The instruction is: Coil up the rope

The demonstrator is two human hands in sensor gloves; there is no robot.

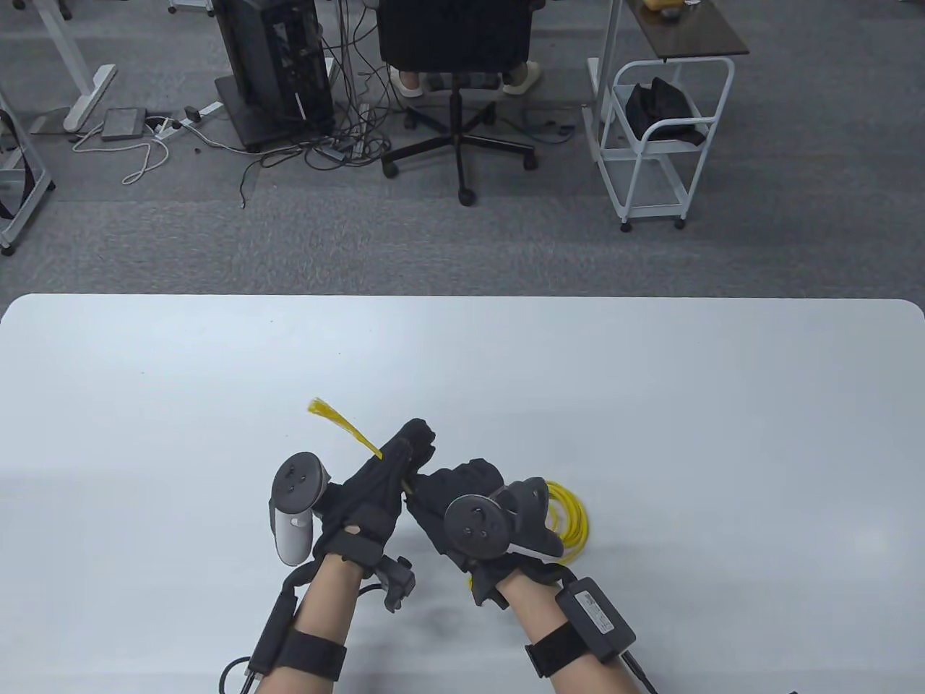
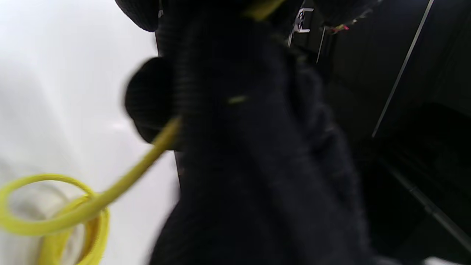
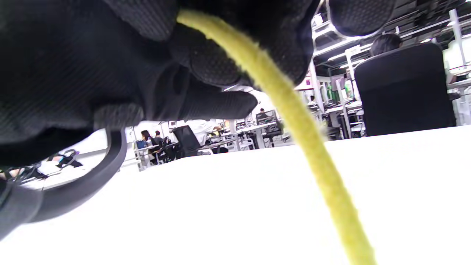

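A yellow rope lies partly coiled (image 1: 567, 517) on the white table (image 1: 650, 405), just right of my right hand. Its frayed end (image 1: 340, 423) sticks out up and left past my left hand. My left hand (image 1: 405, 455) pinches the rope near that end. My right hand (image 1: 452, 488) grips the rope right beside it, the two hands touching. In the left wrist view the rope (image 2: 147, 162) runs down to the loops (image 2: 55, 221). In the right wrist view the rope (image 3: 294, 121) drops from my right hand's fingers (image 3: 220, 66) to the table.
Beyond the table's far edge stand an office chair (image 1: 455, 43) with a seated person, a computer tower (image 1: 274, 65) with cables, and a white cart (image 1: 665, 137).
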